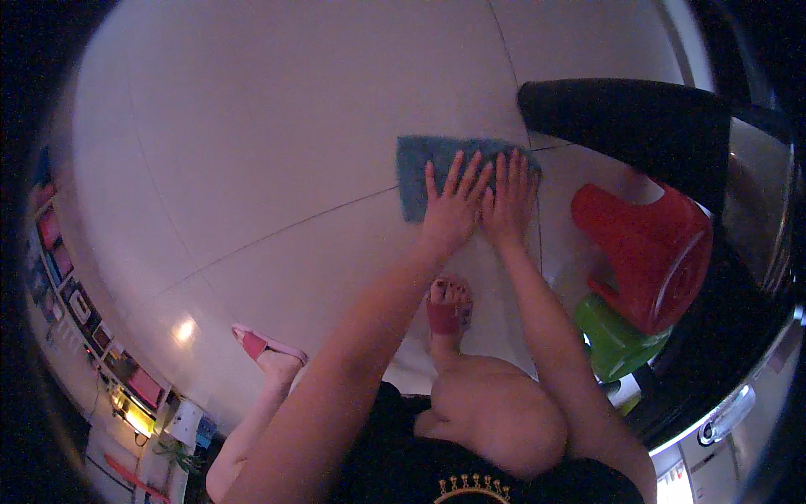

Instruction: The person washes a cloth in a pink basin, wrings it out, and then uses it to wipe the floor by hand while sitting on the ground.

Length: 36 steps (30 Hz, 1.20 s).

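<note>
A blue-green cloth (412,170) lies flat on the pale tiled floor in front of me. My left hand (454,211) rests palm down on its middle, with the fingers spread. Beside it my right hand (511,211) presses flat on the cloth's right part, its fingers extended and closer together. The two thumbs nearly meet, and neither hand is closed around the cloth. Parts of the cloth are hidden beneath both hands.
To the right are a red plastic vessel (655,252), a green plastic container (620,340) and a dark curved piece (623,116), perhaps furniture. My sandalled feet (448,315) are below the cloth and at lower left. Shelves with various items (94,321) line the far left.
</note>
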### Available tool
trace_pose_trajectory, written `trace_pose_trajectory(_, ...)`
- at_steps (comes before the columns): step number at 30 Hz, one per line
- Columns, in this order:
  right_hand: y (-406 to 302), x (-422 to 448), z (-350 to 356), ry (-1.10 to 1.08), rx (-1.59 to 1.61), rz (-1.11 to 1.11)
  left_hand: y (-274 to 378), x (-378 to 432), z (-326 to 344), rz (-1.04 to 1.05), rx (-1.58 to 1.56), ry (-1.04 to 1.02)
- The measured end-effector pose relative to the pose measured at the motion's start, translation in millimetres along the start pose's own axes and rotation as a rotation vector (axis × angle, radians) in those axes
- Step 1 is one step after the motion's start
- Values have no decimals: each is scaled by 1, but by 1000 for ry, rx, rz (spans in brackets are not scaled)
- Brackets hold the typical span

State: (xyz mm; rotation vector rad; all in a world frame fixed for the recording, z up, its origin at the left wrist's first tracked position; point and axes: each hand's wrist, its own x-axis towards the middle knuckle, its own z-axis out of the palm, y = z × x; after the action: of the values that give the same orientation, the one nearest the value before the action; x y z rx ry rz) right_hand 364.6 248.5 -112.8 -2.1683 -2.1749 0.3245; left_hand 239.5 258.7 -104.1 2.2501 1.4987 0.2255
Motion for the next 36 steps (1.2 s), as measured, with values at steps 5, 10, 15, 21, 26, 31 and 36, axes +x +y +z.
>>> trace_pose_trajectory(5, 0, -85, 10, -42, 27, 63, 19, -67, 16, 92, 26, -146)
trace_pose_trajectory(10, -1, -109, 9, 9, 99, 98, 24, -84, 11, 152, -27, -221)
trace_pose_trajectory(15, -20, -77, 6, -4, 94, 104, -10, -54, -4, 169, -154, -183)
trace_pose_trajectory(21, -49, 12, 6, 76, 55, 24, -66, 9, -31, 196, -17, -73)
trace_pose_trajectory(26, -91, 101, 11, 192, 33, -82, -127, 54, -58, 90, 114, 112)
trace_pose_trajectory(31, -128, 155, 20, 267, 59, -210, -179, 68, -69, -53, 166, 334)
trace_pose_trajectory(36, -138, 136, 23, 217, 5, -247, -181, 38, -66, -204, 235, 294)
